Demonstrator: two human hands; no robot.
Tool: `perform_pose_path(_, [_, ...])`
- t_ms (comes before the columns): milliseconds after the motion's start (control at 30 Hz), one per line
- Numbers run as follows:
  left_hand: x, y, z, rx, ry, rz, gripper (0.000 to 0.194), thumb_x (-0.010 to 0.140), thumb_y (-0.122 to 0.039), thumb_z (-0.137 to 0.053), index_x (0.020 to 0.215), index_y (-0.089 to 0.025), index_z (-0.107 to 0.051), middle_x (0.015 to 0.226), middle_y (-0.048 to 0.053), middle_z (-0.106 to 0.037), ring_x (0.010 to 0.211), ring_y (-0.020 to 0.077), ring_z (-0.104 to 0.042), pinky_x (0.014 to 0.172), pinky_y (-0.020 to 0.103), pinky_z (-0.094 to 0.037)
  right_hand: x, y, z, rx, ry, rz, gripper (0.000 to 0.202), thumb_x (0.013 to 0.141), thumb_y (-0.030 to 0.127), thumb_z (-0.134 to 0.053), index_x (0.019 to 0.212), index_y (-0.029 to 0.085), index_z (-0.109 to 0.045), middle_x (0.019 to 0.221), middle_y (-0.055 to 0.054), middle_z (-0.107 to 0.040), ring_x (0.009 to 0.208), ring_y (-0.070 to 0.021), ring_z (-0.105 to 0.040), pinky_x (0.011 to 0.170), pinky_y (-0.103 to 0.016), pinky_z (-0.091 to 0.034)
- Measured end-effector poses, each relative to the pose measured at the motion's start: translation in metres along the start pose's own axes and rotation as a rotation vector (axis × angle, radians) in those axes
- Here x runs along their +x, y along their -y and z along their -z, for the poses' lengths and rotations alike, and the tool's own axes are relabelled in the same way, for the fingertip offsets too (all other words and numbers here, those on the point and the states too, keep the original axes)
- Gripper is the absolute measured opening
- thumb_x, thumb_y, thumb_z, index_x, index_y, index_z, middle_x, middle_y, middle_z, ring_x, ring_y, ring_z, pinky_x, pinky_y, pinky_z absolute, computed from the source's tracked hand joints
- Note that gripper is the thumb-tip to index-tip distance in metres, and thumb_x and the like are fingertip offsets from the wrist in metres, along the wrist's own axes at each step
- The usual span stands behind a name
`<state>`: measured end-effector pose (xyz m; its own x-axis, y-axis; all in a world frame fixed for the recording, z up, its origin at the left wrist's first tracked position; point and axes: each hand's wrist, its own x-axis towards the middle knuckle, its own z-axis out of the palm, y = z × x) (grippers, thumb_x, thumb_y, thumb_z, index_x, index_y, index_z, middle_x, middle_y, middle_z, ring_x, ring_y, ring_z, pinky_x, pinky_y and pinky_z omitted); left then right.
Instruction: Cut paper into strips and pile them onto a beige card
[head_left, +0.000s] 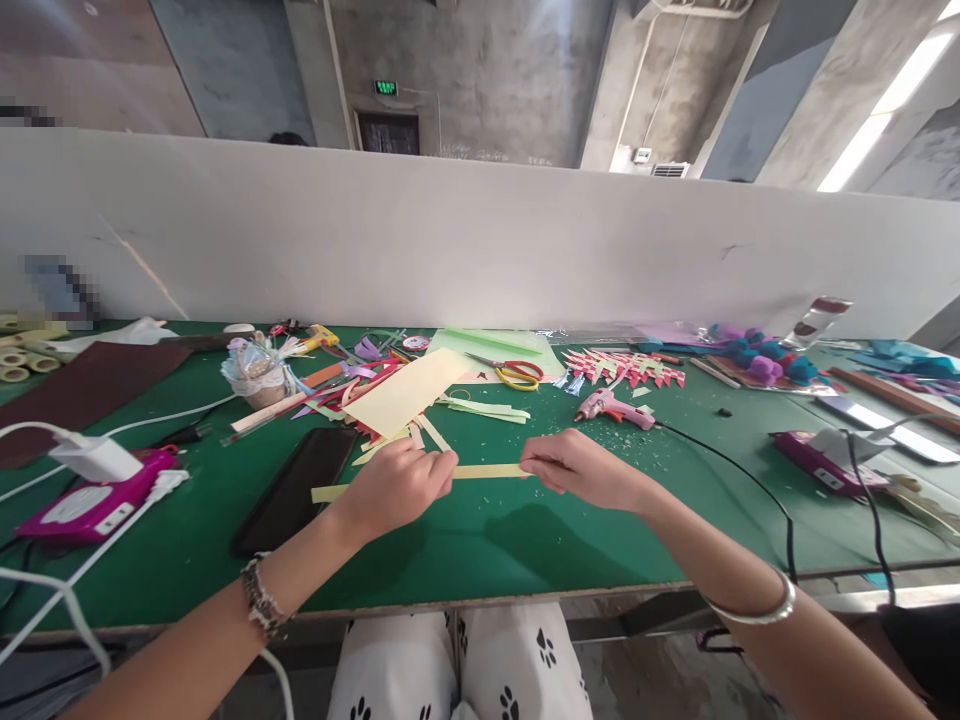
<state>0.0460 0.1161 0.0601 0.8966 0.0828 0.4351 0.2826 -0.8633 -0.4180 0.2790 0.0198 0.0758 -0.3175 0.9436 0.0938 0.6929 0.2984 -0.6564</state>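
A narrow pale yellow paper strip (487, 471) is stretched level between my two hands, above the near part of the green table. My left hand (401, 480) is closed around it, and one end sticks out past the wrist to the left. At the other end, my right hand (577, 465) pinches the strip in closed fingers. Just beyond my hands lie a cream paper sheet (409, 388), loose green paper strips (487, 408) and scissors with red and yellow handles (517, 373). A pink glue gun (615, 408) rests beyond my right hand.
A black phone (296, 490) lies left of my left hand. Magenta power strips (112, 495) with cables sit at both sides. Purple and blue pompoms (765, 360) and a red-white woven paper piece (622, 366) lie at the back right. A white partition (480, 250) stands behind the table.
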Motion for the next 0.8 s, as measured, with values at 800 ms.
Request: perform_pose_path(800, [0.014,-0.02,0.034,-0.67,0.209,0.244,0.037,0.093,-0.031,-0.031,0.07,-0.018,-0.058,0.062,0.0,-0.055,0.055,0.0105,-0.049,0.052,0.022,-0.034,-0.013,0.028,-0.004,-0.464,-0.167,0.306,0.029,0.092,0.022,-0.033,0.083,0.017,-0.06,0.066,-0.003,-0.057,0.057,-0.0113,-0.047,0.057,-0.024,-0.035])
